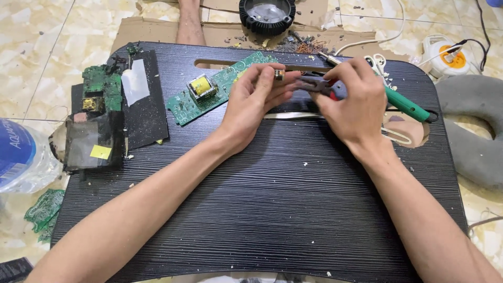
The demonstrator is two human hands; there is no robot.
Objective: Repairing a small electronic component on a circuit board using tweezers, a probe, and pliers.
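My left hand (255,99) pinches a small cylindrical component (279,74) between thumb and fingers above the black lap table (262,209). My right hand (352,102) grips pliers with grey and red handles (326,88), their jaws pointing left at the component. A green circuit board (212,89) with a yellow transformer (200,86) lies just left of my left hand. A green-handled soldering iron (406,104) rests behind my right hand.
Black covers and a smaller green board (102,89) lie at the table's left. A plastic water bottle (21,154) stands on the floor left. A black round part (267,14) sits on cardboard beyond. A grey cushion (474,136) and a power strip (445,55) are right.
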